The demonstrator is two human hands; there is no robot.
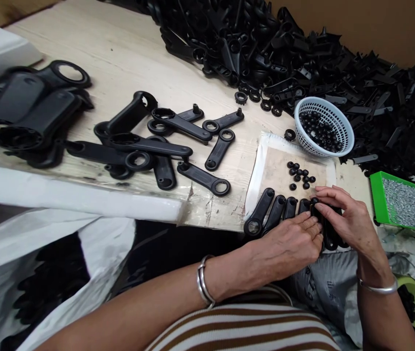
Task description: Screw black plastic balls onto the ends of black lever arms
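Observation:
Several black plastic handles (269, 212) lie side by side at the near edge of a worn pad (276, 165). My left hand (290, 243) rests over their near ends, fingers closed on one handle. My right hand (346, 214) pinches the top of a handle (330, 229) beside it, fingertips at its round end. Small black round caps (300, 175) are scattered on the pad just beyond my fingers.
A white mesh basket (324, 126) holds more black caps. A green tray (405, 202) of small silver screws sits at the right. Loose black handles (178, 141) lie mid-table, a big heap (302, 58) fills the far side. White plastic bag (47, 263) hangs lower left.

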